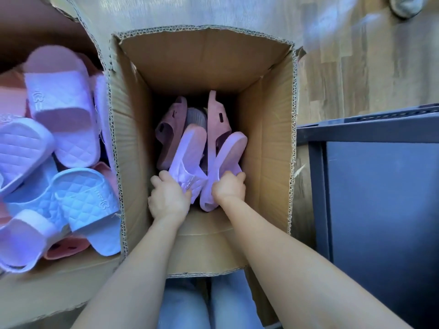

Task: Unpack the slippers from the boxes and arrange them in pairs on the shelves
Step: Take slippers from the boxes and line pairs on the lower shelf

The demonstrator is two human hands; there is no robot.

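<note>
Both my hands reach down into a tall open cardboard box. My left hand grips the quilted strap end of a lilac slipper. My right hand grips a second lilac slipper beside it, sole side showing. Both slippers stand on end, side by side. Deeper in the box lie two dusty-pink slippers, one flat at the left and one upright at the right, with a grey ribbed one between them.
A second open box at the left holds several loose lilac, blue and pink slippers. A dark metal shelf stands at the right. Wooden floor lies beyond; my legs in jeans are under the box.
</note>
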